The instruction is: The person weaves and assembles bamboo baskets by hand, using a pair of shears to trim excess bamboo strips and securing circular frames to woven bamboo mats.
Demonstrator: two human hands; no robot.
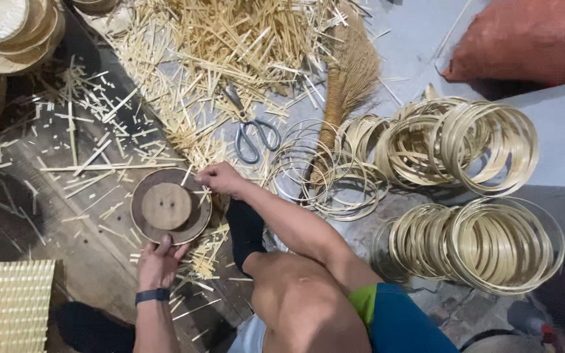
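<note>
- Round wooden disc (171,206), dark rim with a lighter inner circle: lies flat on the floor, left of centre, between both hands
- Left hand (159,263), dark band on the wrist: at the disc's 6 o'clock edge, fingers curled, thumb and fingertips gripping the rim
- Right hand (220,179): at the disc's 2 o'clock edge, fingers bent and pinched at the rim; whether it grips a splint there cannot be told
- Scissors (251,134), grey handles: on the floor at 1 o'clock from the disc, just beyond the right hand, blades pointing away
- Heap of pale bamboo splints (230,39): at 12 o'clock, offcuts scattered down to the disc
- Small broom (348,85): right of the scissors, lying over loose thin hoops
- Stacked bamboo hoops (479,147): two bundles at 3 o'clock
- Woven mat (8,304): at 8 o'clock
- Woven baskets (14,29): at 10 o'clock
</note>
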